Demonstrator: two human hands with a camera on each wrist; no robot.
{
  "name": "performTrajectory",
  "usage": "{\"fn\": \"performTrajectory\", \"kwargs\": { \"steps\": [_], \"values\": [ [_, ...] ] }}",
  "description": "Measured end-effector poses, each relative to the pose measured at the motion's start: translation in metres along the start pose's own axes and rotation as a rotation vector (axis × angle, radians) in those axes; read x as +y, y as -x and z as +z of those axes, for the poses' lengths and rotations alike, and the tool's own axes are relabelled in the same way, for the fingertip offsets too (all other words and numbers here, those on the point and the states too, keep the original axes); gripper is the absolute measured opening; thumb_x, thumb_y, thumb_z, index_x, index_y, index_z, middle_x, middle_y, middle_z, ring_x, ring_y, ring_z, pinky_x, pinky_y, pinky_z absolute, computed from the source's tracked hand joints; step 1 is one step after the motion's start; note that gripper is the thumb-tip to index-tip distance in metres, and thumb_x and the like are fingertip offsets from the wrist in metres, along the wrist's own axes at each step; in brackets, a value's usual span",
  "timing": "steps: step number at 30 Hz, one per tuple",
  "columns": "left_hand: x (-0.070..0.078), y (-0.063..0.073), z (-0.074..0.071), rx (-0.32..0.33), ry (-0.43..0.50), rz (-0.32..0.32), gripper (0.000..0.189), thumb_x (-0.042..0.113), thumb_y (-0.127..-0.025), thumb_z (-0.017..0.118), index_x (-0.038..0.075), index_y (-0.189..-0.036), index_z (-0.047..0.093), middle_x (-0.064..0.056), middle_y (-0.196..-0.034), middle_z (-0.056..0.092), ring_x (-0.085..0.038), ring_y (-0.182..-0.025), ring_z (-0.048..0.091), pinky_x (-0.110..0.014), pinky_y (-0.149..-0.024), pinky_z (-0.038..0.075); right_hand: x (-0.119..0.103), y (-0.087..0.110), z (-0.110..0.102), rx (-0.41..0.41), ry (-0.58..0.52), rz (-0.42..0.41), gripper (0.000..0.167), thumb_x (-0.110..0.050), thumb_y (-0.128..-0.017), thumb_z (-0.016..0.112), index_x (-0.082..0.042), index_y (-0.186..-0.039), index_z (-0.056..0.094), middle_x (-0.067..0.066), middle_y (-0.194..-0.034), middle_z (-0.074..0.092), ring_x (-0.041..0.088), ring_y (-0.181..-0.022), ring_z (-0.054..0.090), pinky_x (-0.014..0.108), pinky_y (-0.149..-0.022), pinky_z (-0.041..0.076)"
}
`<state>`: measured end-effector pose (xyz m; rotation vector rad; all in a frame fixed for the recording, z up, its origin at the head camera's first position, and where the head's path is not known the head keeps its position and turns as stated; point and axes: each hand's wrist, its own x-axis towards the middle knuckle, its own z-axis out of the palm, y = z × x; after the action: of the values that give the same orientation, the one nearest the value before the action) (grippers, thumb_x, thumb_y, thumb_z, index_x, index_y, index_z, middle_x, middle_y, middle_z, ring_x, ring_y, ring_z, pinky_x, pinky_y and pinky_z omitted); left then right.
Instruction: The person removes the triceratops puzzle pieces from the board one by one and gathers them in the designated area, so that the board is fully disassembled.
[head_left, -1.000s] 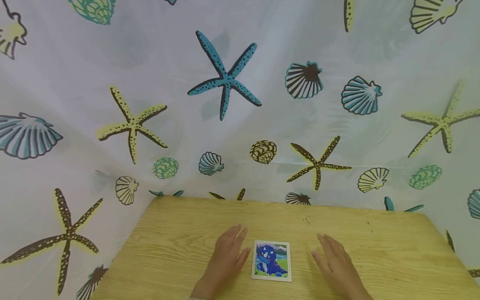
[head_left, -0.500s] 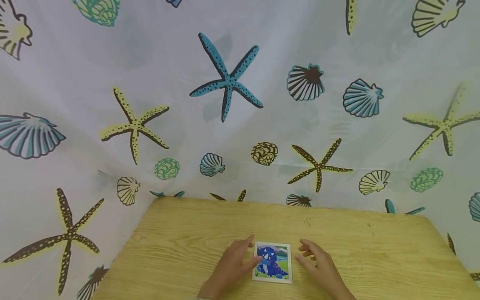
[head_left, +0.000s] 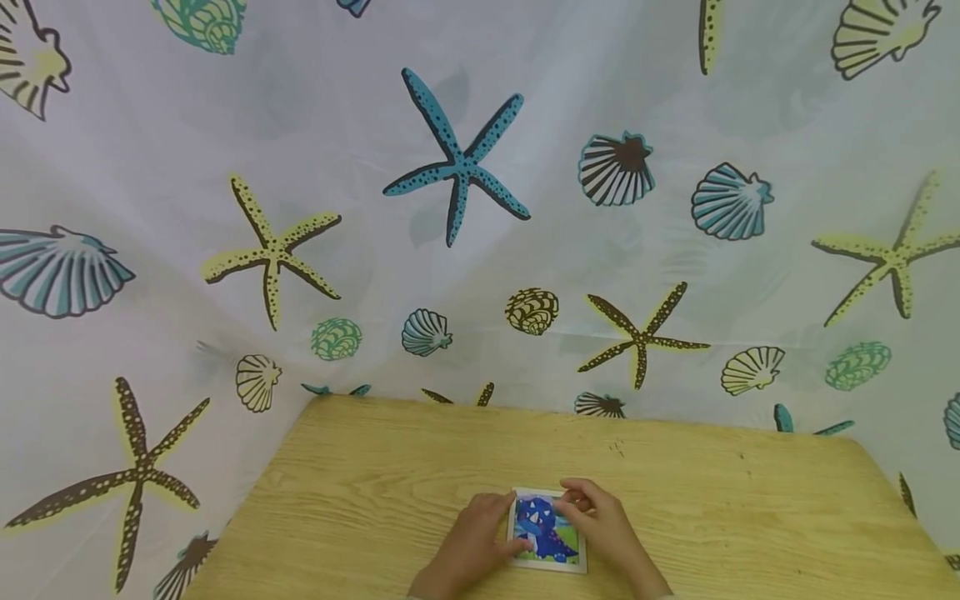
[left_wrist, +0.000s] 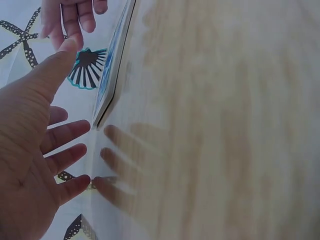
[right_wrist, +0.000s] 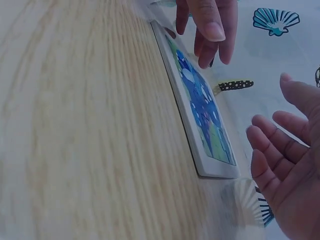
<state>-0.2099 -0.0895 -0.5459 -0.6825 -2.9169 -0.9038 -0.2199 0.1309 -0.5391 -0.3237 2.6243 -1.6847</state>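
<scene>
A small square picture board (head_left: 550, 537) with a white border and a blue horned dinosaur lies flat on the wooden table (head_left: 360, 467). My left hand (head_left: 474, 537) is at its left edge, thumb over the picture's lower left and fingers near the upper left corner. Over the upper right corner reaches my right hand (head_left: 603, 523), its thumb above the picture. In the left wrist view, the left hand (left_wrist: 35, 135) has spread fingers beside the board (left_wrist: 111, 65). The right wrist view shows the right hand (right_wrist: 295, 155) with loosely bent fingers, apart from the board (right_wrist: 200, 110).
Behind the table hangs a white cloth (head_left: 360, 275) printed with starfish and shells. It comes down to the table's far edge and also borders the left and right sides.
Both hands have moved inward to the board, the right hand travelling left to its upper right corner and the left hand shifting slightly right. The board stays in place on the table.
</scene>
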Motion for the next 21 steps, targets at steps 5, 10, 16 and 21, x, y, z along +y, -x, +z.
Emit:
{"fn": "performTrajectory", "kwargs": {
  "steps": [5,10,16,21],
  "values": [
    [-0.002,-0.001,0.002,-0.020,-0.025,0.016,0.076,0.047,-0.080,0.070,-0.001,-0.135,0.049,-0.014,-0.129,0.055,-0.033,-0.122,0.047,-0.049,-0.101,0.039,0.003,-0.008,0.011,-0.041,-0.018,0.010,0.038,-0.023,-0.091,0.065,0.001,-0.120,0.060,0.003,-0.095,0.064,0.014,-0.082,0.055,0.020,-0.070,0.048],
    [-0.002,-0.002,0.001,-0.049,-0.076,0.022,0.076,0.049,-0.079,0.071,-0.002,-0.132,0.052,-0.014,-0.135,0.051,-0.036,-0.128,0.042,-0.053,-0.102,0.037,0.001,-0.018,0.022,-0.073,0.004,-0.023,0.037,-0.022,-0.090,0.065,0.001,-0.119,0.061,0.002,-0.093,0.062,0.013,-0.079,0.055,0.019,-0.068,0.048],
    [-0.003,-0.003,0.002,-0.070,-0.121,0.034,0.075,0.051,-0.078,0.071,0.001,-0.131,0.055,-0.013,-0.139,0.049,-0.035,-0.127,0.043,-0.055,-0.098,0.040,0.001,-0.027,0.032,-0.073,0.104,-0.071,0.033,-0.021,-0.088,0.068,-0.001,-0.114,0.064,-0.001,-0.087,0.058,0.010,-0.074,0.051,0.022,-0.065,0.046],
    [-0.007,-0.004,0.005,-0.083,-0.157,0.038,0.074,0.051,-0.077,0.072,0.003,-0.131,0.055,-0.011,-0.139,0.049,-0.033,-0.127,0.044,-0.053,-0.097,0.041,0.006,-0.030,0.039,-0.075,0.229,-0.080,0.030,-0.023,-0.085,0.071,-0.007,-0.110,0.067,-0.004,-0.084,0.053,0.010,-0.076,0.047,0.027,-0.069,0.043]
  ]
}}
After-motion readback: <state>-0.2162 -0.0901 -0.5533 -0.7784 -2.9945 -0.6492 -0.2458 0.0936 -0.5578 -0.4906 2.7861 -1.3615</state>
